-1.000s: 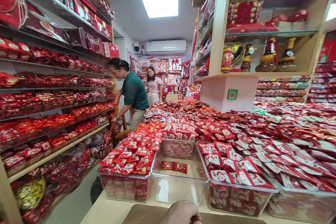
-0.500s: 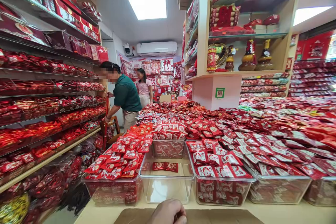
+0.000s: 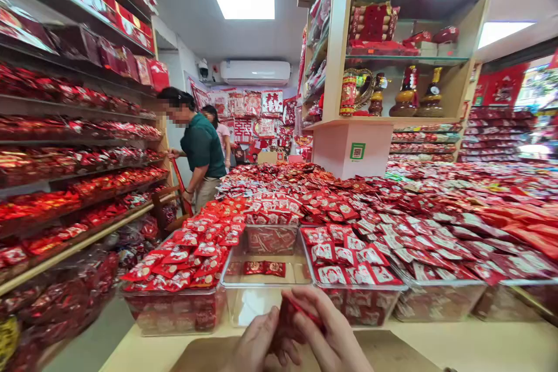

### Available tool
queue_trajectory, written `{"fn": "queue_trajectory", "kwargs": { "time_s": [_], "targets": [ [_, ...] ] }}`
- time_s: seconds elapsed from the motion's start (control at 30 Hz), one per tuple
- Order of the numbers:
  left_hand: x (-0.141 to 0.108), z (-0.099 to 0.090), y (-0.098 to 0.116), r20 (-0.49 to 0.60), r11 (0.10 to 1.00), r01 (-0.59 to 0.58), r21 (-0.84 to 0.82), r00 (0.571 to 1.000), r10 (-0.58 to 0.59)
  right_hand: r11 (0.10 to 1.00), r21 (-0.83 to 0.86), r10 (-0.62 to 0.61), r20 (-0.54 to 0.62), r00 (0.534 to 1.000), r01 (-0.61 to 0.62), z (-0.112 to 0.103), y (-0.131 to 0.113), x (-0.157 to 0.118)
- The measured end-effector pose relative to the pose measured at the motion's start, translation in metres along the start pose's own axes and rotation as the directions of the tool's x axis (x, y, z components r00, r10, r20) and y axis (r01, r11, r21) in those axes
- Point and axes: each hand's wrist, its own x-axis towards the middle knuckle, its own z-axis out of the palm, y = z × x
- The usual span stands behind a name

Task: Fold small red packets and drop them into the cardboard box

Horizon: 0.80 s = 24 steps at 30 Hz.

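Between my two hands is a small red packet (image 3: 288,315), partly covered by fingers and somewhat blurred. My left hand (image 3: 255,340) grips it from the left, and my right hand (image 3: 329,334) closes on its right side. Just beyond them stands a clear plastic bin (image 3: 267,286) with two red packets (image 3: 264,268) lying side by side on its bottom. A bin (image 3: 174,309) to its left is heaped with red packets, and so is another bin (image 3: 360,305) to its right. Below my hands lies brown cardboard (image 3: 387,349) on the pale tabletop (image 3: 471,337).
Further packet-filled bins (image 3: 436,299) run along the right, with heaps behind. A pillar with glass shelves (image 3: 405,58) rises from the display. Packed shelves (image 3: 65,157) line the left. A person in a dark green shirt (image 3: 204,142) leans by a chair; another person (image 3: 223,136) stands behind.
Both hands are now up in front of the open bin with a red packet between them; before, only one hand showed at the bottom edge. The view has shifted slightly.
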Motion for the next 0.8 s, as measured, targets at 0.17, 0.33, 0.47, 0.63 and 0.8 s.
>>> {"fn": "queue_trajectory", "kwargs": {
  "time_s": [0.17,0.33,0.47,0.63,0.8],
  "targets": [
    [0.003,-0.001,0.001,0.006,0.994,-0.007,-0.108,1.0,0.008,0.941,0.338,0.051,-0.153,0.987,0.004,0.0,0.013,0.015],
    [0.004,-0.002,-0.003,-0.024,0.996,0.03,-0.079,0.999,-0.032,0.929,0.345,0.181,-0.114,0.977,-0.132,-0.009,0.029,0.012],
    [0.006,0.001,-0.01,-0.011,0.998,0.043,-0.037,0.999,-0.044,0.902,0.389,0.229,-0.062,0.972,-0.188,-0.012,0.045,0.011],
    [0.01,0.002,-0.016,-0.017,1.0,0.017,0.001,1.0,-0.017,0.87,0.448,0.231,-0.005,0.973,-0.204,-0.01,0.057,0.01],
    [0.01,-0.003,-0.017,-0.047,0.999,-0.006,0.043,0.999,0.008,0.846,0.483,0.237,0.037,0.971,-0.225,-0.006,0.064,0.008]
  ]
}}
